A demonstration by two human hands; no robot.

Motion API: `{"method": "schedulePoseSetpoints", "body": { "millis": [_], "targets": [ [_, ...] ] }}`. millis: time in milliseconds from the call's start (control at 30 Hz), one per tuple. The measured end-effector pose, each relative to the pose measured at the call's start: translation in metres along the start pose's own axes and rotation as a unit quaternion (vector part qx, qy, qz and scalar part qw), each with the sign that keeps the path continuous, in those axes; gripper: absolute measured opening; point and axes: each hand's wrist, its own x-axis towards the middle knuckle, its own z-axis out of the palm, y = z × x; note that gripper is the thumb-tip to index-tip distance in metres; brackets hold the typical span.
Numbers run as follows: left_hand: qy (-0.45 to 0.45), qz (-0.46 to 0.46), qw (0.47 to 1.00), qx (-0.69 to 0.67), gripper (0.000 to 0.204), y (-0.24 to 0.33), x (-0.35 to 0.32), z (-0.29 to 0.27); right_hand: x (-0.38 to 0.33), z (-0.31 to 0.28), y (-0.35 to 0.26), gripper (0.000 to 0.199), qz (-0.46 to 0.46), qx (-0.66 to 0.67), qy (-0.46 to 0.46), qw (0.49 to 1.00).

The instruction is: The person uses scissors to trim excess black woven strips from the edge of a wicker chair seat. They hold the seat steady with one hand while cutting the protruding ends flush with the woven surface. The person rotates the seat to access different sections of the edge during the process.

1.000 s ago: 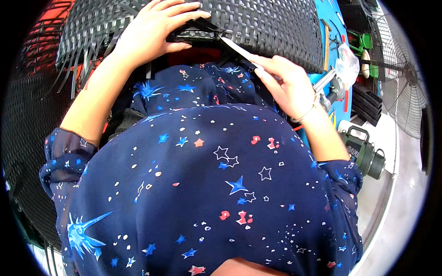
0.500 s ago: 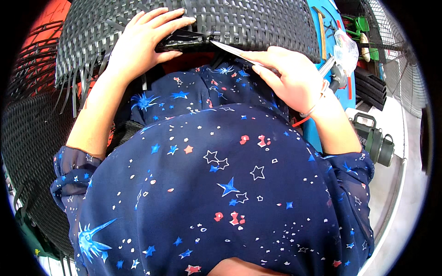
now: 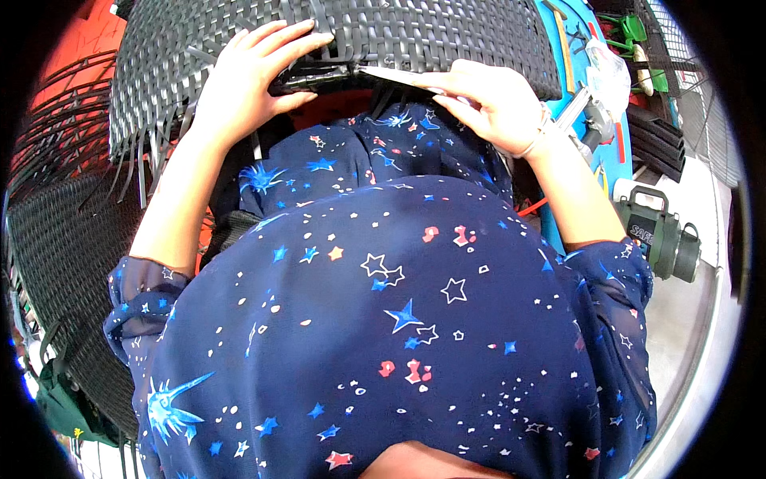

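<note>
A curved black woven wicker piece (image 3: 447, 36) lies across the top of the view, just beyond my lap. My left hand (image 3: 243, 88) rests on its left part with fingers spread flat over the strips; the thumb stretches towards a dark frame bar (image 3: 315, 78) along the near edge. In my right hand (image 3: 499, 104) is a narrow pointed metal blade (image 3: 391, 75). Its tip touches or nearly touches the strips around the end of that bar. The handle is hidden in the fingers, so I cannot tell the tool's exact kind.
Loose strip ends (image 3: 144, 172) hang from the wicker's left edge. Another dark woven piece (image 3: 68, 263) stands at the left. At the right are a blue surface (image 3: 576, 48) with tools, a plastic bag (image 3: 608, 76), a dark green bottle (image 3: 666, 239) and a fan's wire guard (image 3: 706, 112).
The view has shifted slightly. My right hand has moved a little up and left, and the blade lies flatter. My left hand stays spread on the wicker.
</note>
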Motion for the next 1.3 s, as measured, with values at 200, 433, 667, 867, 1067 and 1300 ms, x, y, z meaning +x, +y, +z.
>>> {"method": "schedulePoseSetpoints", "body": {
  "millis": [200,433,667,867,1067,1300],
  "targets": [
    [-0.007,0.012,1.000,0.016,0.075,0.001,0.002,-0.002,-0.009,0.017,0.015,0.043,-0.011,0.032,0.086,0.996],
    [0.001,0.012,1.000,0.000,0.074,-0.006,-0.004,0.000,0.003,-0.002,0.018,0.030,-0.105,-0.039,0.052,0.992],
    [0.000,0.011,1.000,-0.010,0.072,-0.008,-0.006,0.003,0.000,0.009,0.000,0.030,-0.032,-0.006,0.030,0.999],
    [0.004,0.012,1.000,-0.010,0.073,-0.012,-0.009,0.001,0.004,0.022,-0.014,0.030,-0.011,0.011,0.074,0.997],
    [0.007,0.017,1.000,-0.015,0.073,-0.015,-0.006,0.004,-0.018,0.061,-0.017,0.036,0.037,0.078,0.149,0.985],
    [-0.003,0.024,0.999,-0.040,0.073,-0.013,0.000,-0.002,-0.022,0.107,0.004,0.038,0.008,0.071,0.170,0.983]
  ]
}}
